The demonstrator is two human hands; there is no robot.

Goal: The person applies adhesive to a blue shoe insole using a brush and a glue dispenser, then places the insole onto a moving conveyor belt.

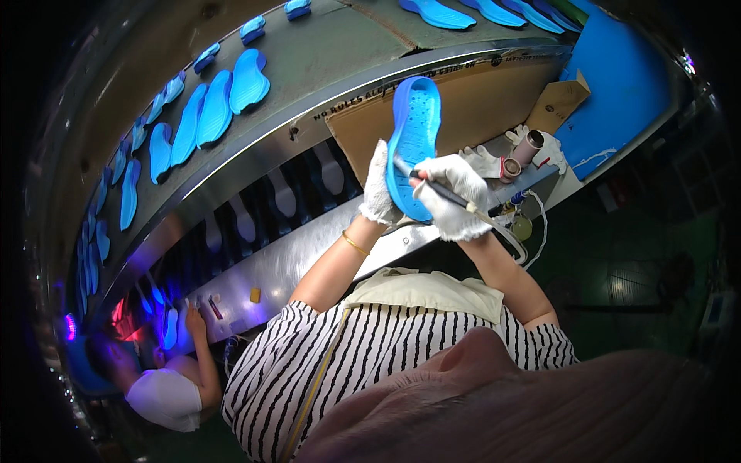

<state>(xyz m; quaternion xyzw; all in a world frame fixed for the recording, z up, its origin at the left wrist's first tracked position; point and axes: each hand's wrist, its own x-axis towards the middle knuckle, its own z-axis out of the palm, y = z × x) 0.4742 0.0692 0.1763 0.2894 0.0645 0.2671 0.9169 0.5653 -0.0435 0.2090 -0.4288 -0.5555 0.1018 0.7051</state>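
Note:
A blue shoe sole [421, 116], its hollow face toward me and dotted with small holes, is held up over the metal ledge. My left hand [378, 189], in a white knitted glove, grips its left edge near the lower end. In my gloved right hand [455, 197] is a black-handled brush [443, 191], a pale hose trailing from its back end. The brush's light tip is against or just over the left side of the sole's inner face. My right fingers are wrapped round the handle, and the glove hides part of the sole's right edge.
A conveyor belt [332, 38] carrying several blue soles curves along the far side and left. Cardboard [463, 100] leans below it. Spools [528, 148] and spare gloves [482, 162] lie right. A co-worker [166, 393] sits at lower left by the metal ledge [282, 274].

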